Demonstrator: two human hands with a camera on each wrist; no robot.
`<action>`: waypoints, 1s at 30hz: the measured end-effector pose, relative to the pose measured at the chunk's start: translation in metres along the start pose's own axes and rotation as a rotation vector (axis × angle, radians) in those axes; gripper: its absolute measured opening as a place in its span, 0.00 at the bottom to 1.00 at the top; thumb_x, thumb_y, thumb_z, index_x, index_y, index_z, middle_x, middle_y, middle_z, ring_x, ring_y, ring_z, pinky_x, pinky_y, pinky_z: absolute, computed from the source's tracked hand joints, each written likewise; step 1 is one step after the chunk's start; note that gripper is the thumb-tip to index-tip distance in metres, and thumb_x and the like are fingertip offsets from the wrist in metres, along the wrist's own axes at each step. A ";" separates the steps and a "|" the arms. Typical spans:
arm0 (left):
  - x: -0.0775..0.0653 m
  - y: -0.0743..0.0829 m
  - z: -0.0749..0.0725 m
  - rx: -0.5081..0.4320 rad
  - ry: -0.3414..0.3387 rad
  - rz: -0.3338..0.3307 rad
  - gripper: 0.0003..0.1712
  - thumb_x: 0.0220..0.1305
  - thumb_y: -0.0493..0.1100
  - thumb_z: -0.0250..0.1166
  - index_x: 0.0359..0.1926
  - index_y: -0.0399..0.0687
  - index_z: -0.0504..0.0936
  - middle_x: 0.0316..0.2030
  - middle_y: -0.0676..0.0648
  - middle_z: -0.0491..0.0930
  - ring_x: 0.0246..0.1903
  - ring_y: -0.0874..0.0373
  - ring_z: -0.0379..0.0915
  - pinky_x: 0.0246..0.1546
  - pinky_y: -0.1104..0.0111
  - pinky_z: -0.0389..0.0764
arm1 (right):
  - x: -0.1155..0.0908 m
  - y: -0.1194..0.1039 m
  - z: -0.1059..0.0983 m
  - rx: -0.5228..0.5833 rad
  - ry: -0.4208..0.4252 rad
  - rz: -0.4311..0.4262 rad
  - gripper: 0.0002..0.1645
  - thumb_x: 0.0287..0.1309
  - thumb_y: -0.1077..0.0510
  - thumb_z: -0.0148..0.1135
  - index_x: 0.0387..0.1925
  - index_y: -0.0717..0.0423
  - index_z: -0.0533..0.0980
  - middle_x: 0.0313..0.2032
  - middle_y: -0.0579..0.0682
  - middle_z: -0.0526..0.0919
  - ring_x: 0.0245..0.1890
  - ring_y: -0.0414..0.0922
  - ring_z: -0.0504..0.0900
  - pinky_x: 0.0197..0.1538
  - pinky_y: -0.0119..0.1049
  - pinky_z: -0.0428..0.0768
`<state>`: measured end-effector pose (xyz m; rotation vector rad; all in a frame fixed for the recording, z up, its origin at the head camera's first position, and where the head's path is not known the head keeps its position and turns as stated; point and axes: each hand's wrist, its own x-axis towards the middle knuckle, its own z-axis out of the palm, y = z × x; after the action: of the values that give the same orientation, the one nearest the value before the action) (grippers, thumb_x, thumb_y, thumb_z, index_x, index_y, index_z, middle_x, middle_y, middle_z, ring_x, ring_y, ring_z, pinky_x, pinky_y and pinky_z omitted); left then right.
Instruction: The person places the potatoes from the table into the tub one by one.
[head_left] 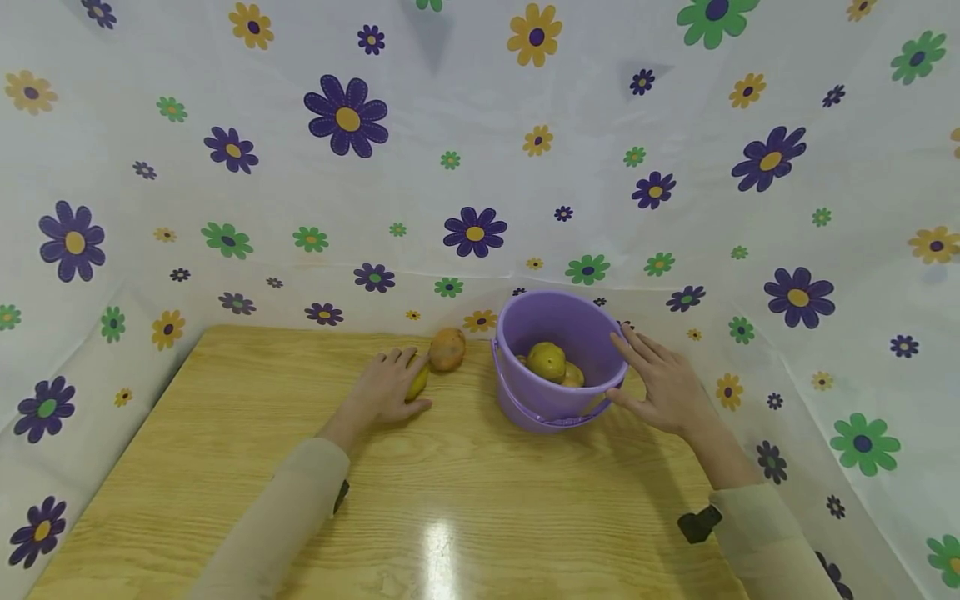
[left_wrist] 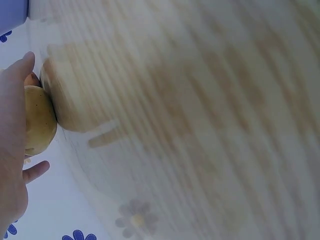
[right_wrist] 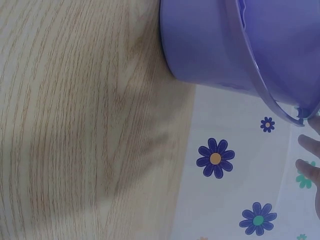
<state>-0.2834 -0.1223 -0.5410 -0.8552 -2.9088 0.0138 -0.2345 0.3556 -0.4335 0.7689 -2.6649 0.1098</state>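
Observation:
A purple bucket (head_left: 517, 400) with its handle hanging down stands at the back right of the table, and several potatoes (head_left: 546, 361) lie inside. My left hand (head_left: 384, 387) reaches over a yellowish potato (head_left: 417, 383) on the table, thumb and fingers spread about it. That potato (left_wrist: 41, 121) shows beside the palm in the left wrist view; the contact is partly hidden. Just beyond it lies a browner potato (head_left: 447, 349). With fingers extended, my right hand (head_left: 663, 387) is at the right side of the bucket's rim and holds nothing.
The wooden table (head_left: 480, 492) ends at the back against a white flowered sheet (head_left: 420, 200), which also hangs at both sides. A dark wrist device (head_left: 699, 525) sits at the right cuff. The bucket handle (right_wrist: 255, 70) curves across its side.

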 end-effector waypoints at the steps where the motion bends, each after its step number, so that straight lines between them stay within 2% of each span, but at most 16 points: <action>1: 0.000 0.000 0.000 0.002 0.000 0.000 0.52 0.70 0.74 0.57 0.80 0.44 0.61 0.73 0.33 0.70 0.70 0.36 0.71 0.73 0.43 0.73 | 0.000 0.000 0.000 0.000 0.004 -0.004 0.53 0.65 0.25 0.57 0.79 0.52 0.64 0.79 0.60 0.65 0.73 0.66 0.72 0.63 0.71 0.77; 11: 0.000 -0.001 0.002 0.001 0.013 0.004 0.51 0.70 0.74 0.58 0.79 0.45 0.62 0.73 0.33 0.70 0.69 0.36 0.72 0.71 0.43 0.75 | 0.000 0.000 0.001 -0.009 0.006 -0.001 0.53 0.65 0.24 0.56 0.80 0.51 0.63 0.79 0.61 0.66 0.73 0.66 0.72 0.63 0.71 0.77; 22: -0.006 -0.005 0.001 -0.017 0.016 0.010 0.48 0.70 0.73 0.59 0.77 0.45 0.65 0.71 0.34 0.71 0.66 0.37 0.72 0.67 0.44 0.79 | -0.001 0.000 0.000 -0.013 0.005 -0.008 0.53 0.63 0.28 0.61 0.80 0.51 0.63 0.79 0.61 0.66 0.73 0.66 0.72 0.63 0.71 0.77; 30: -0.009 -0.010 -0.001 -0.064 0.002 0.015 0.48 0.70 0.71 0.60 0.77 0.46 0.65 0.70 0.35 0.71 0.66 0.37 0.72 0.66 0.43 0.79 | 0.000 0.002 0.001 0.002 0.018 -0.018 0.53 0.63 0.29 0.62 0.80 0.52 0.64 0.79 0.61 0.66 0.72 0.67 0.73 0.64 0.71 0.77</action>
<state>-0.2811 -0.1361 -0.5409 -0.8859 -2.9159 -0.0784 -0.2359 0.3568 -0.4345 0.7883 -2.6412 0.1139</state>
